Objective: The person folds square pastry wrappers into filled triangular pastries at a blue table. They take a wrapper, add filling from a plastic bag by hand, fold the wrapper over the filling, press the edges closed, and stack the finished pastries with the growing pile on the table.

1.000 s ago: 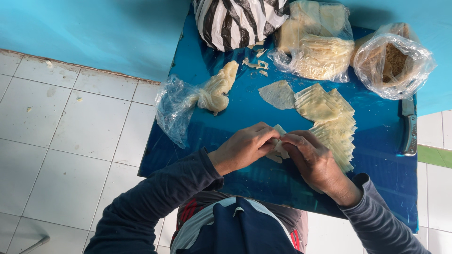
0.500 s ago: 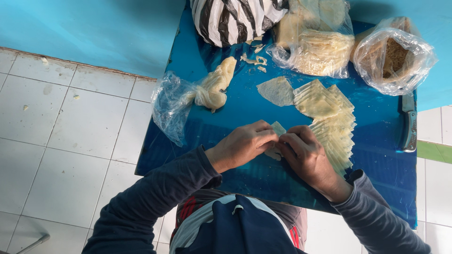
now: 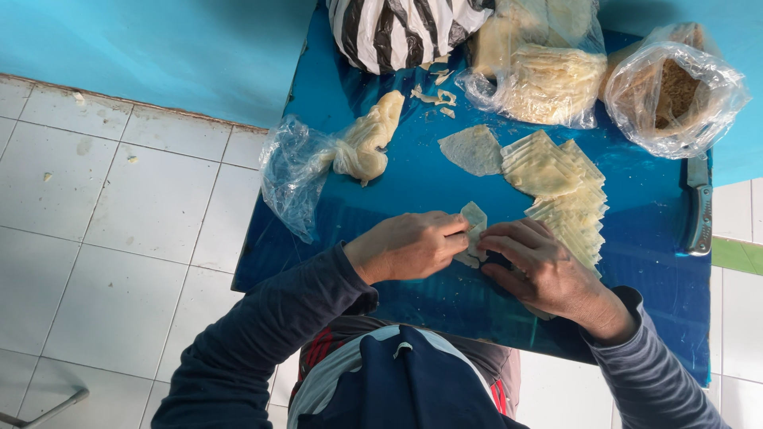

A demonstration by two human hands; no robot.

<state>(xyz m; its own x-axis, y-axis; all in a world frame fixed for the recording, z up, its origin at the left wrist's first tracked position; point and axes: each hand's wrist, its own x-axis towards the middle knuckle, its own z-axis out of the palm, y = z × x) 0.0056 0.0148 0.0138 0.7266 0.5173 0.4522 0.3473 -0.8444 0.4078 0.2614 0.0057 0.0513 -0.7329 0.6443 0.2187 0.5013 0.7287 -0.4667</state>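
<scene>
left fingers: the left hand (image 3: 409, 246) has its fingers curled and pressed together, pinching the left edge of the little dough sheet (image 3: 474, 221).
right fingers: the right hand (image 3: 540, 266) has its fingers bent in, pinching the right side of the same sheet. the tips of both hands almost meet.
thing in the fingers: the little dough sheet is pale and thin and partly folded. it sits right between the fingertips of both hands, just above the blue table (image 3: 381, 187). part of it is hidden under the fingers.
just past the right fingers: a row of flat dough sheets (image 3: 568, 199) lies in a stack that fans out, touching the table, close beside the right hand.
a bit farther from the fingers: one round flat sheet (image 3: 473, 149) lies alone, next to the top of the row.
past the left fingers: a clear bag with a lump of dough (image 3: 350, 155) lies near the table's left edge, well apart from the left hand.
far from the fingers: a striped bag (image 3: 397, 28), a clear bag of pale sheets (image 3: 548, 75) and a clear bag with brown filling (image 3: 675, 91) sit at the far end of the table. small dough scraps (image 3: 437, 97) lie near the striped bag.
far right of the fingers: a knife (image 3: 699, 206) lies by the table's right edge.
</scene>
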